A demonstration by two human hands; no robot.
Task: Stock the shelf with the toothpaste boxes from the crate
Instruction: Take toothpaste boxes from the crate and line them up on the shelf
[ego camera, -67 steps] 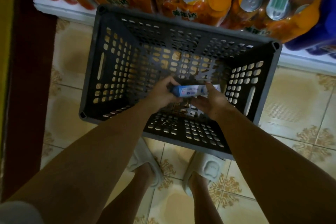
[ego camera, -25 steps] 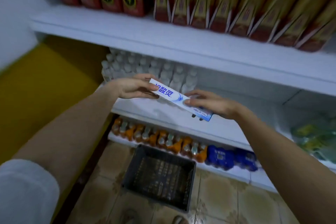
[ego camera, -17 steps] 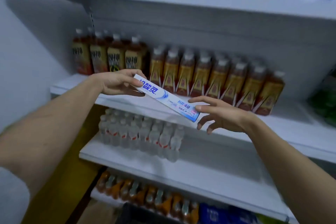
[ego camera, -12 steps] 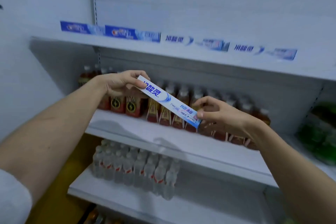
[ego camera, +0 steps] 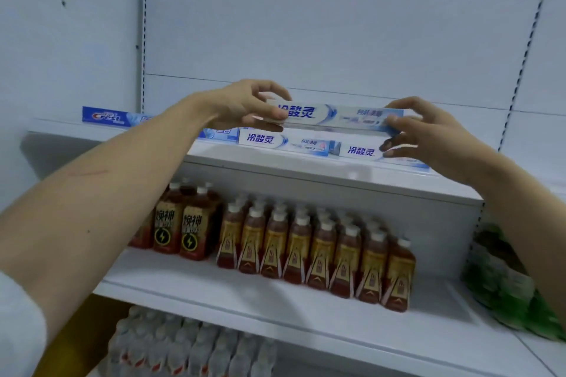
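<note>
Toothpaste box (ego camera: 330,115) above white top shelf (ego camera: 306,168)

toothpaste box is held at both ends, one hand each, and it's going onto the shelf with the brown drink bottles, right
Not quite. The head view shows the toothpaste box held at both ends by the left hand and the right hand, but it is level with the top shelf, above the toothpaste boxes already there, not the shelf with the brown drink bottles.

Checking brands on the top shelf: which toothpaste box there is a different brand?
The Crest box at the far left, dark blue; the others are white with Chinese lettering.
</note>
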